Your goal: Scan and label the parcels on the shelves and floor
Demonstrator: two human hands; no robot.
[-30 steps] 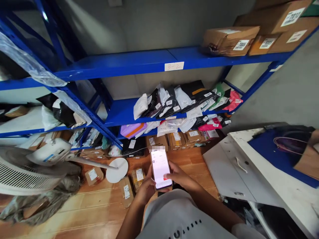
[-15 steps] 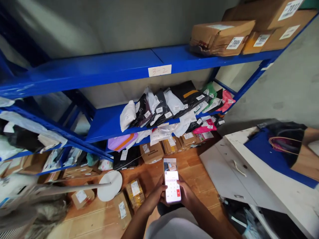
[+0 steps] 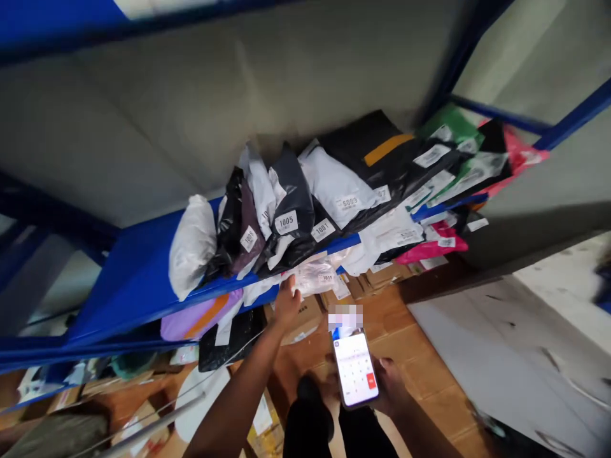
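Presently, your right hand is holding the phone, keypad showing, in front of the blue shelf; your left hand is hovering below the shelf's edge beside bag 1015, grip and contact unclear. Labelled parcels are lying on the shelf; seemingly, none is being lifted yet.

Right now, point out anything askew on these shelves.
One white parcel right of the left hand looks askew: it overhangs the front edge of the blue shelf, while the dark bag marked 1005 sits farther in.
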